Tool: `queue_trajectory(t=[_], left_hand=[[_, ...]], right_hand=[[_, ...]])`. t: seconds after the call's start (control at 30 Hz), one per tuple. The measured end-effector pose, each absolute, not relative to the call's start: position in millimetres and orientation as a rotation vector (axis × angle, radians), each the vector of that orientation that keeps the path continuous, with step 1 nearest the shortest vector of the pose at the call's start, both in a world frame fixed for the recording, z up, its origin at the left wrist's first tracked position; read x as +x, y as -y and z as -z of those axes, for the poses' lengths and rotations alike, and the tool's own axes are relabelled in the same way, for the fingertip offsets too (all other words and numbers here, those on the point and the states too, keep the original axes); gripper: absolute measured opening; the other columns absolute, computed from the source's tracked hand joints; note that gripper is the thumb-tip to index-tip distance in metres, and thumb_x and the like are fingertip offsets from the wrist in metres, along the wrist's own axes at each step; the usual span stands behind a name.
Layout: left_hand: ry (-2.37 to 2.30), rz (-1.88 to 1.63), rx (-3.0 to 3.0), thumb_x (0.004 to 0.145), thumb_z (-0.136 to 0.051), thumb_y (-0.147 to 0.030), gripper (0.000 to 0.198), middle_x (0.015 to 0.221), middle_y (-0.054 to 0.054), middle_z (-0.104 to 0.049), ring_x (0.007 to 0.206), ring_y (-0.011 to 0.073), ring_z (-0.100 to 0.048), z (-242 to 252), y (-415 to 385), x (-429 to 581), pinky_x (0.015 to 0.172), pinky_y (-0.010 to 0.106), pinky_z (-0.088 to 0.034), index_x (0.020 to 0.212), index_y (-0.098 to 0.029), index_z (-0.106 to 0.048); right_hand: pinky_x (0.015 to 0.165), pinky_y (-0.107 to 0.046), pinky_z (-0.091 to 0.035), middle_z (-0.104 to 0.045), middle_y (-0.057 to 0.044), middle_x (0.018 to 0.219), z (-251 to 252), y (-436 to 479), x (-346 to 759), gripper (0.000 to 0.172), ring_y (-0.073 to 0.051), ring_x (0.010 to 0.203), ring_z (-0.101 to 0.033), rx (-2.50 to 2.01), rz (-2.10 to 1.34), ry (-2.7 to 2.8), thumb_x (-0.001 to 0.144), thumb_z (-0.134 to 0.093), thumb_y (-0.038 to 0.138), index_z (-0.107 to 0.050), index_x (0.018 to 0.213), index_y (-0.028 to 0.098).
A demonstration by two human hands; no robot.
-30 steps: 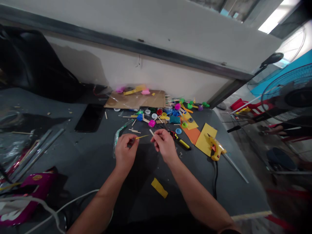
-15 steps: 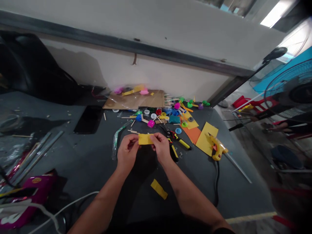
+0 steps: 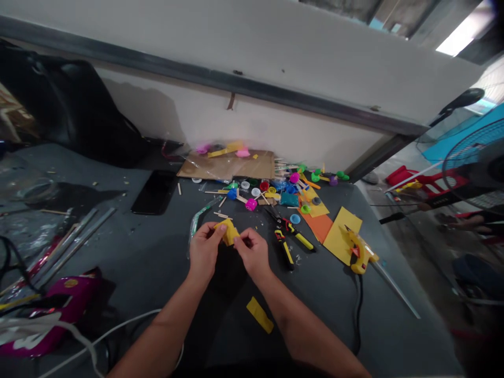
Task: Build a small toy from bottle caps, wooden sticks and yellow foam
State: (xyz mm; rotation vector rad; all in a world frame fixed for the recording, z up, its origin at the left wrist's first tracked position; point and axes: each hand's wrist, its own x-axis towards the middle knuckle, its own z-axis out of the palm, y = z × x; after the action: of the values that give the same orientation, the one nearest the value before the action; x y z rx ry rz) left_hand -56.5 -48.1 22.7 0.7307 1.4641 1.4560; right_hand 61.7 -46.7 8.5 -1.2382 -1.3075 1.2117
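My left hand and my right hand meet over the dark table, both pinched on a small yellow paper piece that is bent between the fingertips. Black-and-yellow pliers lie just to the right of my right hand. Nearer to me, between my forearms, lies a loose yellow paper strip.
A yellow glue gun lies on yellow paper at the right, with its black cord running toward me. Coloured bottle caps, sticks and cardboard crowd the back. A black phone lies left of them. A fan stands at the right edge.
A second ago my hands held a thin stick and a yellow sliver apart. Then they held a flat yellow piece, which is now bent and held closer together. The view has shifted.
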Motion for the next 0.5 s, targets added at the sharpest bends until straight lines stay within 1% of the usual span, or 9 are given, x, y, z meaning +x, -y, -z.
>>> queue_trajectory(t=[0.07, 0.13, 0.23, 0.33, 0.4, 0.5], left_hand=[[-1.612, -1.411, 0.819, 0.068, -0.068, -0.040, 0.026, 0.068, -0.002, -0.062, 0.060, 0.0104, -0.054, -26, 49, -60, 0.056, 0.020, -0.043, 0.079, -0.016, -0.065], [-1.721, -1.298, 0.951, 0.069, -0.066, -0.040, 0.025, 0.067, -0.002, -0.063, 0.061, 0.0117, -0.054, -29, 49, -62, 0.055, 0.020, -0.042, 0.078, -0.016, -0.066], [-1.712, -1.131, 1.129, 0.072, -0.062, -0.041, 0.025, 0.066, -0.001, -0.064, 0.061, 0.0138, -0.056, -28, 49, -63, 0.054, 0.022, -0.041, 0.077, -0.017, -0.068], [-1.659, -1.088, 1.262, 0.077, -0.055, -0.041, 0.027, 0.073, 0.001, -0.067, 0.068, 0.0165, -0.059, -21, 48, -62, 0.060, 0.024, -0.043, 0.082, -0.018, -0.069], [-1.624, -1.106, 1.313, 0.080, -0.051, -0.040, 0.029, 0.082, 0.003, -0.070, 0.076, 0.0184, -0.061, -17, 47, -61, 0.068, 0.026, -0.045, 0.087, -0.018, -0.070], [-1.526, -1.112, 1.287, 0.082, -0.049, -0.038, 0.031, 0.091, 0.005, -0.071, 0.085, 0.0204, -0.062, -15, 47, -59, 0.076, 0.029, -0.046, 0.093, -0.019, -0.070]], right_hand=[[0.049, -0.021, -0.036, -0.050, 0.004, 0.056, -9, 48, 61, 0.022, -0.010, 0.051, -0.045, -1.212, -1.231, 1.363, 0.080, -0.057, 0.035, -0.052, 0.065, 0.019], [0.050, -0.021, -0.038, -0.054, 0.003, 0.062, -10, 45, 65, 0.019, -0.009, 0.052, -0.047, -1.192, -1.180, 1.385, 0.084, -0.052, 0.035, -0.055, 0.074, 0.019], [0.052, -0.022, -0.041, -0.059, 0.001, 0.073, -15, 36, 76, 0.015, -0.009, 0.054, -0.050, -1.158, -1.030, 1.437, 0.089, -0.045, 0.032, -0.054, 0.090, 0.020], [0.054, -0.023, -0.044, -0.062, -0.001, 0.080, -20, 28, 88, 0.016, -0.010, 0.053, -0.053, -1.119, -0.933, 1.593, 0.089, -0.046, 0.029, -0.053, 0.100, 0.020], [0.057, -0.024, -0.045, -0.064, -0.002, 0.083, -23, 24, 94, 0.016, -0.011, 0.057, -0.057, -1.117, -0.890, 1.707, 0.089, -0.047, 0.028, -0.055, 0.100, 0.021], [0.069, -0.027, -0.047, -0.067, -0.002, 0.081, -27, 21, 99, 0.013, -0.015, 0.072, -0.061, -1.092, -0.744, 1.851, 0.088, -0.051, 0.028, -0.062, 0.090, 0.022]])
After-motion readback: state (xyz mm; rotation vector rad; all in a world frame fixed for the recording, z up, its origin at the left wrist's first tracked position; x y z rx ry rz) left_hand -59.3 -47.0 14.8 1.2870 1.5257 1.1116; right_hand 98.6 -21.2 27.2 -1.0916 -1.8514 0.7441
